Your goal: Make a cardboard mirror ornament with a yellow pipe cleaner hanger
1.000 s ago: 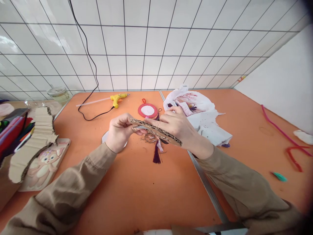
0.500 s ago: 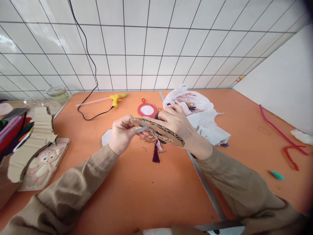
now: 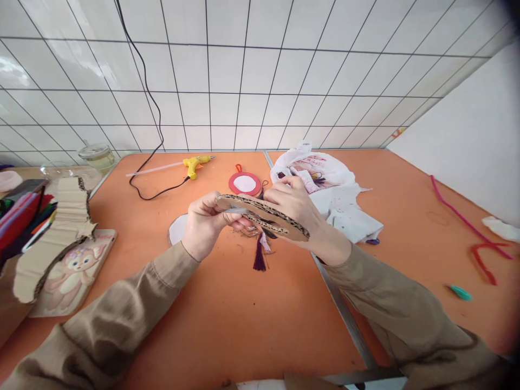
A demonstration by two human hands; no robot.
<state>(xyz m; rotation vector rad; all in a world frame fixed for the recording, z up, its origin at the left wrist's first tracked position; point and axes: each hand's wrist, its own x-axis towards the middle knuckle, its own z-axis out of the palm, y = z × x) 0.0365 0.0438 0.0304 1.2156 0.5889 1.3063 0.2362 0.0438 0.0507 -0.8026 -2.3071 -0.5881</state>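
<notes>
Above the table a brown corrugated cardboard ring is held tilted, with its cut edge toward me. My left hand pinches the ring's left end between thumb and fingers. My right hand is closed behind the ring's right part, its fingers curled round what look like scissors; a grey blade shows at the ring's left, and the handles are mostly hidden. Below the ring lies a dark purple tassel. A white disc is partly covered by my left hand.
Behind lie a red-rimmed round piece and a yellow glue gun with its black cord. A white plastic bag stands right of centre. Cardboard scrap and a cartoon-printed board are left; pipe cleaners lie right.
The ring has turned slightly, showing more of its opening and right end. My left thumb has shifted right along the blade's side; the blade shows less at the left.
</notes>
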